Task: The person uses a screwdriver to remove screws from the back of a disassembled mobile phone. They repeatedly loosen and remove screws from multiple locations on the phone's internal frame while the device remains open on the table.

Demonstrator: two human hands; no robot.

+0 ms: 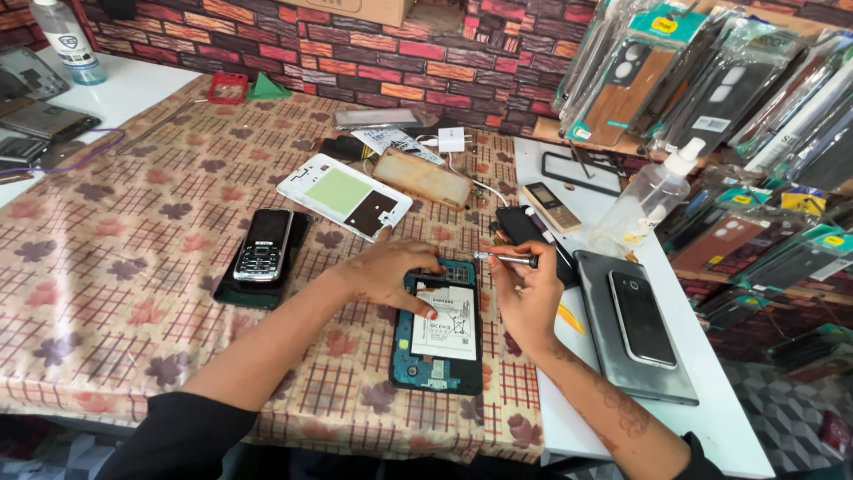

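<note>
1. Grip. My right hand (526, 298) pinches a slim metal screwdriver (506, 259), tip pointing left over the top edge of the opened tablet (437, 329). My left hand (391, 274) grasps nothing; its fingers press flat on the tablet's upper left corner and the white battery (444, 323). The tablet lies near me, right of the table's centre.
2. Tablecloth (115, 267): soft checked fabric with leaf print. Judged risk: loosened screws could roll off into its folds.
3. Tablet: rigid dark frame, teal circuit board exposed. A slipped tip could scratch the board.
4. Grey slab (622, 356), right: matte, with a glossy black phone (641, 317) on it.
5. Battery: thin, flat pouch; puncture by the tip is the gravest hazard.
6. Black keypad phone (264, 244), left: hard plastic.
7. Screwdriver: smooth, narrow; it could easily twist out of a fingertip pinch.
</note>
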